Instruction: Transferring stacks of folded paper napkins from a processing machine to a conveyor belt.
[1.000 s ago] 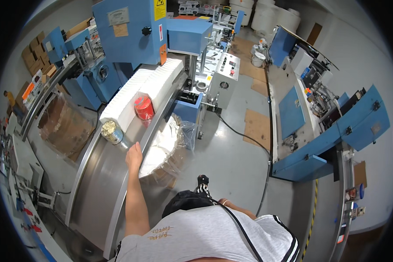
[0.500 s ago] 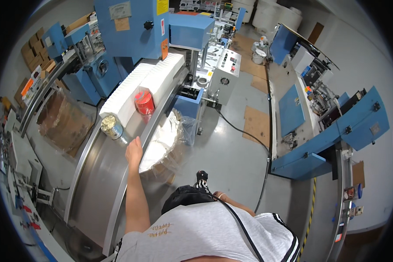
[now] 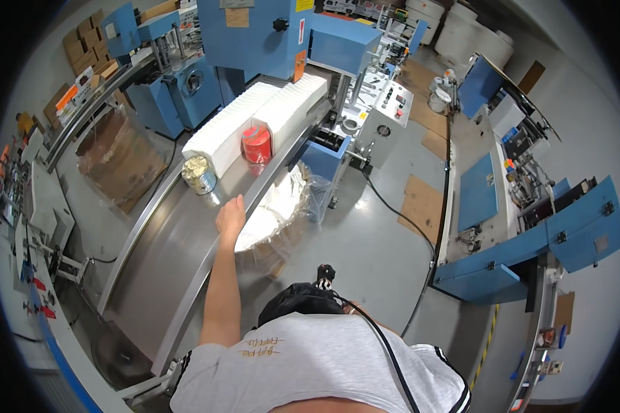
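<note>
Fingers of left hand (image 3: 231, 215) are spread loose, nothing grasped, resting at steel table (image 3: 151, 261) edge. Gold tin (image 3: 199, 174) stands just far-left; red tin (image 3: 257, 144) further. Reach should be kept low. Right hand is hidden.

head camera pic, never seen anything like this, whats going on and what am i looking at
This is a wide fisheye view from a camera worn on a person's head, looking down, so straight edges bend. The grey shirt at the bottom is the wearer's. Their left hand reaches out, open and holding nothing, resting at the edge of a long steel trough. On the trough lie a row of stacked white paper, a red can and a gold-patterned tin, the thing nearest the hand. A bag of white scraps stands beside it. Blue machines surround it. The right hand is out of sight.
</note>
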The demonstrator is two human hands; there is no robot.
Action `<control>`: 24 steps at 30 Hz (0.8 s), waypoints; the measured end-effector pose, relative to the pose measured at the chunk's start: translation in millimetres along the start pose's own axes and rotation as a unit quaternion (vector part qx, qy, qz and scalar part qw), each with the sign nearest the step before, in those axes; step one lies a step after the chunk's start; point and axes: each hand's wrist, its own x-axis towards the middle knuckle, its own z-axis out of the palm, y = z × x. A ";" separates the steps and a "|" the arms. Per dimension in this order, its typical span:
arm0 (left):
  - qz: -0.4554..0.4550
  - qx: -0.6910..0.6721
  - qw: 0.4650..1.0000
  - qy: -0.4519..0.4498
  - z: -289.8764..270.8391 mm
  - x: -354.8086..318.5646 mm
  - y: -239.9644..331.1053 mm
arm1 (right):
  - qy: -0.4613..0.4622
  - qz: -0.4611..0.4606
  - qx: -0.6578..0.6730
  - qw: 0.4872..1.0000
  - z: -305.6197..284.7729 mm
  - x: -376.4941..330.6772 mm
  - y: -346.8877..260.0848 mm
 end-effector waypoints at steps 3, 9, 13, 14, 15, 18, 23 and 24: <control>-0.008 0.001 1.000 0.001 0.2 -1.0 -6.1 | -0.004 0.056 0.033 0.998 -18.2 -16.9 -20.7; -0.002 0.011 1.000 0.011 -2.7 -4.3 -11.5 | -0.042 0.052 0.053 0.996 -30.7 -28.8 -30.7; 0.007 0.021 1.000 0.003 2.2 -1.9 -4.2 | 0.008 0.027 0.012 1.000 -55.0 -57.1 -57.1; 0.001 0.019 1.000 0.011 0.8 -3.9 -12.3 | -0.004 0.045 0.065 0.997 -82.6 -83.4 -86.1; 0.007 0.014 1.000 0.014 1.0 -3.4 -10.1 | -0.003 0.049 0.067 0.997 -94.0 -92.3 -93.5; 0.007 0.013 1.000 0.014 0.5 -1.8 -6.3 | -0.043 0.052 0.068 0.995 -105.5 -101.6 -100.5; 0.001 0.015 1.000 0.009 0.4 0.1 -4.9 | -0.032 0.036 0.064 0.997 -102.9 -101.5 -95.6; -0.002 0.016 1.000 0.006 1.4 1.1 -5.9 | -0.029 0.033 0.063 0.997 -101.7 -101.7 -95.6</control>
